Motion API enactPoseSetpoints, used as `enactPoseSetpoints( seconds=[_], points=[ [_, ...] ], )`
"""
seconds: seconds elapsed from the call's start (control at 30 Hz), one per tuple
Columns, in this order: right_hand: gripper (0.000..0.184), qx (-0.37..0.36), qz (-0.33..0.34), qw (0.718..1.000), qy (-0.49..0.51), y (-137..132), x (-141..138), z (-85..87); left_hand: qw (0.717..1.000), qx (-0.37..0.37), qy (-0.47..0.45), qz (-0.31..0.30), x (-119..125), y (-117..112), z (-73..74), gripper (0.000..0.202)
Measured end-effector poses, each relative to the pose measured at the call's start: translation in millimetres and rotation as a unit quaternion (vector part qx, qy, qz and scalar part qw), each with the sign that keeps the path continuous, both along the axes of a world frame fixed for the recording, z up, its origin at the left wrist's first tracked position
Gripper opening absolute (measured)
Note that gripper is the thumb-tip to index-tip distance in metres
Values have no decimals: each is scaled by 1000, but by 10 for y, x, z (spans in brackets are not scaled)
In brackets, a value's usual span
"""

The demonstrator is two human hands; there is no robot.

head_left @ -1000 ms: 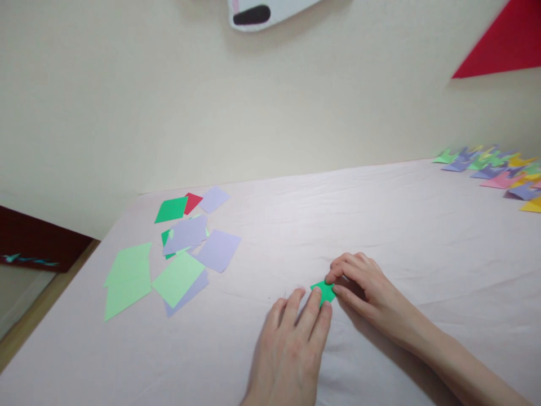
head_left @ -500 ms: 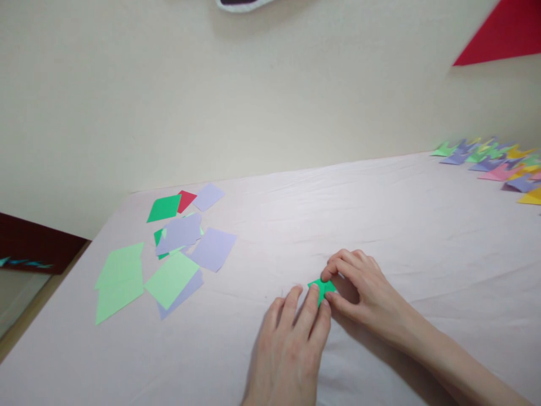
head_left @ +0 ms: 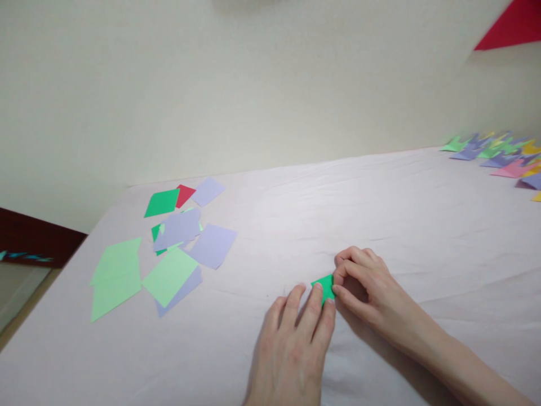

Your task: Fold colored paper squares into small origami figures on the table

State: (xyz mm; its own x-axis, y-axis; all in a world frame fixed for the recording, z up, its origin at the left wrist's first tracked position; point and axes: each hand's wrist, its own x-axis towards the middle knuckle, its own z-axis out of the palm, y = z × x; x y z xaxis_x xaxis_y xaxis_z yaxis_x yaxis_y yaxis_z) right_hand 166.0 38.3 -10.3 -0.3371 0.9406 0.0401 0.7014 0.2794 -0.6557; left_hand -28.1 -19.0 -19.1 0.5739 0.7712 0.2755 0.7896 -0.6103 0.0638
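The small green paper (head_left: 328, 286) lay on the pale surface (head_left: 270, 208) between the hands. The left hand (head_left: 293, 349), fingers slightly apart, pressed on its near side, probably so it would not slide; the right hand (head_left: 374, 285) had thumb and forefinger seemingly clamped on its right edge, likely for fine control. Loose sheets (head_left: 171, 276) lay well to the left, perhaps for easy reach

One head-worn camera looks forward and down, left hand (head_left: 293, 344) and right hand (head_left: 382, 293) near it, the cloth (head_left: 274, 225) running off to the wall (head_left: 270, 84)
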Motion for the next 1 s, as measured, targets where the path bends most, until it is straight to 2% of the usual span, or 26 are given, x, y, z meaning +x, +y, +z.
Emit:
enactPoseSetpoints(
  seconds=[0.23, 0.43, 0.73, 0.9, 0.97, 1.0],
  points=[
    [9, 14, 6, 1000, -11, -3, 9, -17, 1000, -6, -17, 13, 20, -23, -14, 36],
    [14, 8, 47, 998, -31, 9, 20, 22, 999, -9, -22, 23, 59, -24, -6, 33],
    [24, -6, 47, 999, -14, 43, 39, 52, 999, -21, 5, 28, 41, -72, 23, 28],
    [27, -3, 39, 999, -9, 49, 39, 52, 998, -31, 32, 44, 80, -102, 40, 32],
    [22, 4, 31, 999, -14, 26, 14, 48, 997, -39, 35, 56, 101, -115, 38, 37],
    [14, 9, 31, 999, -21, 15, 2, 41, 997, -42, 33, 60, 111, -120, 35, 39]
  ],
)
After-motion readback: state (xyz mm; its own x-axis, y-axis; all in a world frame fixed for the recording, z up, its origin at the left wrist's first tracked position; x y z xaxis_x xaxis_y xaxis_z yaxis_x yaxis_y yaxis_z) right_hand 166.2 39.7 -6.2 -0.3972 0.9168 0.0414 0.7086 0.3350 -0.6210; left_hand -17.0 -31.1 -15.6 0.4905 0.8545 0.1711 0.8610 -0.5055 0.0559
